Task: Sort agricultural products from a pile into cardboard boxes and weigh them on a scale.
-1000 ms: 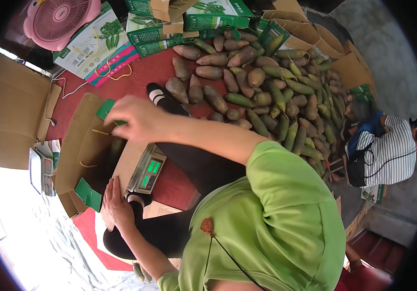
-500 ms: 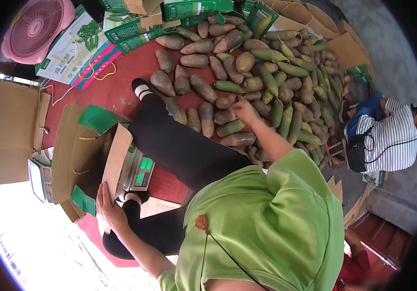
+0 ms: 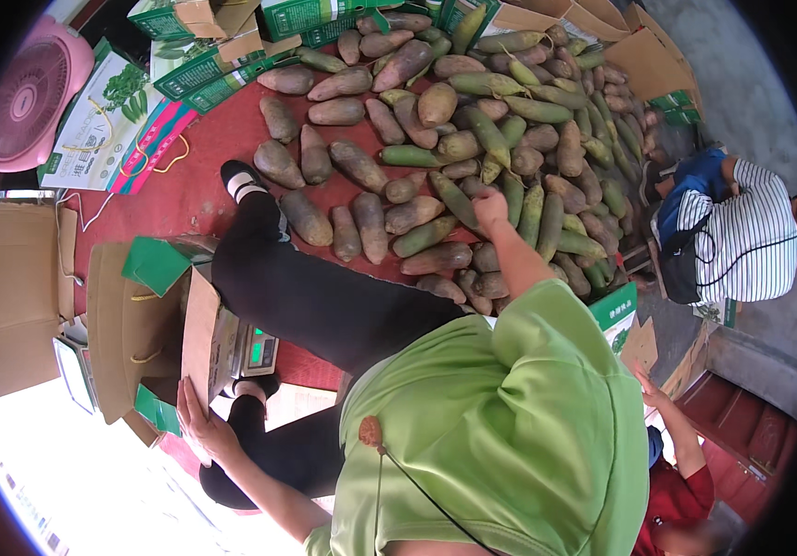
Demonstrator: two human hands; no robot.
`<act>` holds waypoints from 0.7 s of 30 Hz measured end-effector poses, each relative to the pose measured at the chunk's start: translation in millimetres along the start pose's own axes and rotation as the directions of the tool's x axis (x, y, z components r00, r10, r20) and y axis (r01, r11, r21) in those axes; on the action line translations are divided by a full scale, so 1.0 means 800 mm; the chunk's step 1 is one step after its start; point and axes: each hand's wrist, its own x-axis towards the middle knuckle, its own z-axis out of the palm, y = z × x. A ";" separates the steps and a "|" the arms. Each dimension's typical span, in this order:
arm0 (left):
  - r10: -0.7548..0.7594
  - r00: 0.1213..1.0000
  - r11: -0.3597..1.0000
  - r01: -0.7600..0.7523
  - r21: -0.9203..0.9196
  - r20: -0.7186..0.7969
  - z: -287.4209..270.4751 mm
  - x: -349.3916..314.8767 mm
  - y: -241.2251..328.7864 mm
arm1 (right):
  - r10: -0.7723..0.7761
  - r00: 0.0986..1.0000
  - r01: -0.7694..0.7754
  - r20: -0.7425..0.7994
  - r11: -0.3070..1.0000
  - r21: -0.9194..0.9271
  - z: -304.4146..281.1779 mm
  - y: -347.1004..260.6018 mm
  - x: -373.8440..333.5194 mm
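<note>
My right hand (image 3: 489, 211) is closed around the lower end of a long green radish (image 3: 454, 197), which lies slanted on the near edge of a big heap. Brownish, soil-covered radishes (image 3: 412, 215) lie close beside it. At the lower left, my left hand (image 3: 202, 428) grips the near edge of an open cardboard box (image 3: 202, 324), fingers nearly straight along it; its thumb is hard to make out. The box has green end flaps and rests on a digital scale (image 3: 259, 350) with a lit green display. What lies inside the box is hidden.
Radishes (image 3: 547, 139) spread over the red floor (image 3: 222, 130). Green cartons (image 3: 306, 18) line the back, a pink fan (image 3: 28, 93) stands far left. A person in a striped shirt (image 3: 741, 232) bends at the right; another in red (image 3: 676, 500) reaches in at lower right.
The view has shifted, moving the scene slightly left. My right hand now has a green radish, turned slantwise. The person in red has raised a hand into view. My left hand stays at the box.
</note>
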 end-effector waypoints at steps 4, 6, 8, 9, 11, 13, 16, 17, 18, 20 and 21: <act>0.005 1.000 1.000 -0.004 0.018 -0.019 0.000 -0.003 -0.002 | 0.053 0.993 -0.074 -0.104 0.975 -0.208 -0.031 0.005 0.046; 0.011 1.000 1.000 -0.011 0.026 -0.024 0.002 -0.002 -0.004 | 0.089 0.995 -0.098 -0.048 0.963 -0.253 -0.034 0.011 0.060; 0.024 0.999 1.000 -0.024 0.007 -0.022 0.013 0.004 -0.002 | 0.120 0.992 -0.125 -0.039 0.916 -0.382 -0.049 0.050 0.089; 0.014 1.000 1.000 -0.014 0.017 -0.026 0.012 0.003 -0.003 | 0.111 0.993 -0.113 -0.027 0.918 -0.381 -0.046 0.044 0.091; 0.032 0.999 0.999 -0.031 0.027 -0.034 0.011 0.002 -0.004 | 0.241 0.969 -0.223 0.044 0.942 -0.252 -0.045 0.035 0.090; 0.012 0.999 0.998 -0.010 0.060 -0.042 0.003 -0.004 -0.006 | 0.357 0.913 -0.348 0.196 0.934 -0.077 -0.050 -0.008 0.071; 0.009 0.999 0.997 -0.005 0.073 -0.048 0.000 -0.005 -0.006 | 0.354 0.914 -0.382 0.199 0.915 0.128 -0.046 -0.010 0.067; 0.008 0.999 0.997 -0.004 0.080 -0.050 -0.002 -0.005 -0.006 | 0.348 0.915 -0.377 0.205 0.917 0.128 -0.029 0.013 0.075; 0.024 0.999 0.999 -0.022 0.035 -0.044 0.014 0.005 -0.001 | 0.001 0.986 -0.023 -0.169 0.991 -0.131 -0.030 0.079 0.095; 0.020 0.999 1.000 -0.020 0.001 -0.044 0.017 0.008 0.003 | -0.435 0.830 0.250 -0.350 0.850 -0.464 -0.011 0.104 0.101; -0.001 0.999 0.999 0.003 0.033 -0.054 0.009 0.004 0.003 | -0.128 0.943 0.104 -0.306 0.990 -0.094 0.002 0.084 0.089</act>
